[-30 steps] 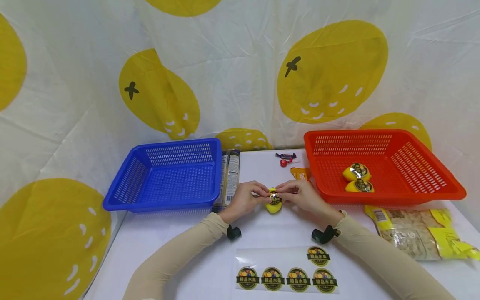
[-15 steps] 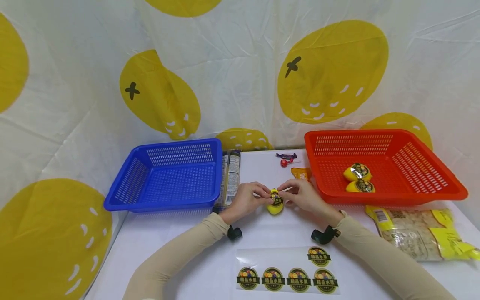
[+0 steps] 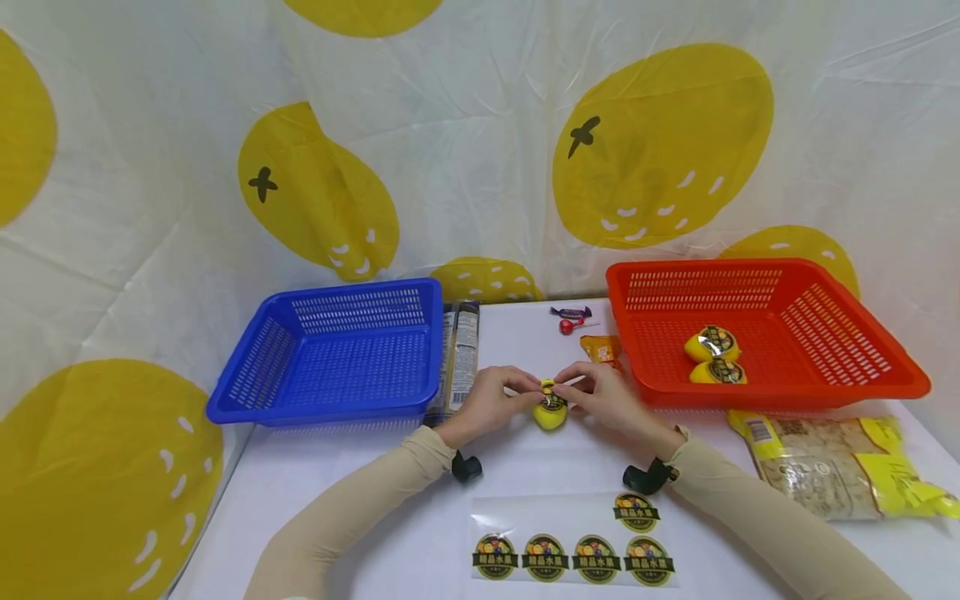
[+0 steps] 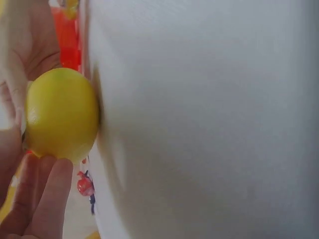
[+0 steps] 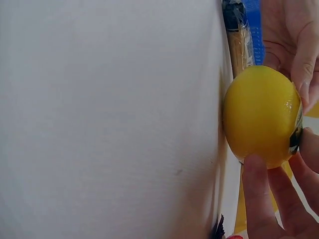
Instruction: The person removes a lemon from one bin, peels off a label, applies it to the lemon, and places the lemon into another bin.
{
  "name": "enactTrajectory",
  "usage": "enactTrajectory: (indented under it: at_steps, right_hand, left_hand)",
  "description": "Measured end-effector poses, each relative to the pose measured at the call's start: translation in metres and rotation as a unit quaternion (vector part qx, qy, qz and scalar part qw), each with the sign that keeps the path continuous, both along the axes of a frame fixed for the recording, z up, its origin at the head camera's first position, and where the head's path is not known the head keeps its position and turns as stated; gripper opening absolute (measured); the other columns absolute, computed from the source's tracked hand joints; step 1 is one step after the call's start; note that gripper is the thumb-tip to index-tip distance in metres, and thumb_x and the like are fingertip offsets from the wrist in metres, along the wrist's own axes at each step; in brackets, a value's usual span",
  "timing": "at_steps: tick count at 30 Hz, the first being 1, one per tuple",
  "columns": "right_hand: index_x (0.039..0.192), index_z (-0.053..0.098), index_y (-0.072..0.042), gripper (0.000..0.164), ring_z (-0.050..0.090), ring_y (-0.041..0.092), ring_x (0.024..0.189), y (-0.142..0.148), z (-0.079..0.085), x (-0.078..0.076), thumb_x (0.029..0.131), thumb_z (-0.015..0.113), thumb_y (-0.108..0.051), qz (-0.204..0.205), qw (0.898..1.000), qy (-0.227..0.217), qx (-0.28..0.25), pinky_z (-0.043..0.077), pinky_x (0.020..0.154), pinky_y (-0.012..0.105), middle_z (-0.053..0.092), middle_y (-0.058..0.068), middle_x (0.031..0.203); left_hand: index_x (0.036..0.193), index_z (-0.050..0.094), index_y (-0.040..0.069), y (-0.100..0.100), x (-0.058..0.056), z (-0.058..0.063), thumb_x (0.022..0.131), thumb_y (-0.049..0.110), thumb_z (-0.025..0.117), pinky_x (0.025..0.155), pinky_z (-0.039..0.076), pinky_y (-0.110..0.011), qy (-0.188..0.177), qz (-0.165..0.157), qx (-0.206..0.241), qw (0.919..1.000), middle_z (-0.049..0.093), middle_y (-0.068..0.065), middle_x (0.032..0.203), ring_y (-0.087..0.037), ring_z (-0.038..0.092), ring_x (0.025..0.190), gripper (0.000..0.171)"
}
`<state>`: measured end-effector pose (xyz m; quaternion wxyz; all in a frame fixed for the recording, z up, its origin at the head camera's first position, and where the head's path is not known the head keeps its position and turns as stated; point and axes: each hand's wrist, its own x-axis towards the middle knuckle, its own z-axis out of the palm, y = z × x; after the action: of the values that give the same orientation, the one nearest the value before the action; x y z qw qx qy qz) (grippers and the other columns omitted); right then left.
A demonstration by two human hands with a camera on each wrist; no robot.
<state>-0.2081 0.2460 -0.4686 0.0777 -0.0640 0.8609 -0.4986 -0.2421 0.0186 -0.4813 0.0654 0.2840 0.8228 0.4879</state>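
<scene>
A yellow lemon (image 3: pixel 550 420) rests on the white table between both hands, with a dark round fruit-label sticker (image 3: pixel 553 402) on its upper side. My left hand (image 3: pixel 497 402) holds the lemon from the left, its thumb at the sticker's edge. From the right, my right hand (image 3: pixel 604 402) grips the same lemon, fingers against its far side and thumb near the label. In the left wrist view, fingertips touch the bare side of the lemon (image 4: pixel 62 114). The right wrist view shows the sticker's edge curving round the lemon (image 5: pixel 259 117).
A clear sheet (image 3: pixel 547 512) with several stickers lies in front. The red basket (image 3: pixel 772 398) at right holds two labelled lemons (image 3: pixel 712 342). A blue basket (image 3: pixel 322 412), a long packet (image 3: pixel 465 350), wrapped sweets (image 3: pixel 600 348), a lollipop (image 3: pixel 567 327) and a yellow-ended bag (image 3: pixel 825 467) surround the hands.
The hands stay around the lemon with only slight finger movement at the sticker. The lemon has tilted or shifted very slightly; everything else stands as before.
</scene>
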Motion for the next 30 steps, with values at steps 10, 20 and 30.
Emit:
enactTrajectory:
  at_steps: [10, 20, 30]
  right_hand:
    - [0.114, 0.071, -0.007, 0.023, 0.070, 0.017, 0.082, -0.007, -0.002, 0.000, 0.095, 0.074, -0.020, -0.006, 1.000, 0.013, 0.022, 0.062, 0.071, 0.026, 0.075, 0.015, 0.110]
    - [0.126, 0.069, -0.009, 0.038, 0.069, 0.025, 0.098, -0.002, 0.006, 0.007, 0.091, 0.079, -0.022, 0.021, 1.000, 0.002, 0.016, 0.061, 0.075, 0.024, 0.072, 0.016, 0.121]
    - [0.125, 0.076, -0.018, 0.030, 0.062, 0.030, 0.122, -0.003, 0.005, 0.015, 0.095, 0.074, -0.017, 0.058, 0.991, 0.094, 0.077, 0.052, 0.103, 0.055, 0.070, 0.006, 0.128]
  left_hand:
    - [0.095, 0.082, 0.009, -0.002, -0.006, -0.001, 0.087, 0.014, 0.082, 0.064, 0.053, -0.020, -0.101, 0.014, 0.046, 0.9937, 0.080, -0.009, 0.100, -0.006, 0.070, 0.074, 0.010]
    - [0.094, 0.082, 0.007, -0.004, -0.005, 0.001, 0.082, 0.012, 0.086, 0.066, 0.057, -0.023, -0.147, 0.030, 0.061, 0.9867, 0.080, -0.009, 0.096, -0.008, 0.072, 0.073, 0.013]
    - [0.110, 0.081, 0.016, -0.006, 0.003, 0.000, 0.090, 0.015, 0.079, 0.081, 0.058, -0.021, -0.023, 0.006, 0.006, 0.9997, 0.078, -0.003, 0.112, -0.014, 0.074, 0.097, 0.020]
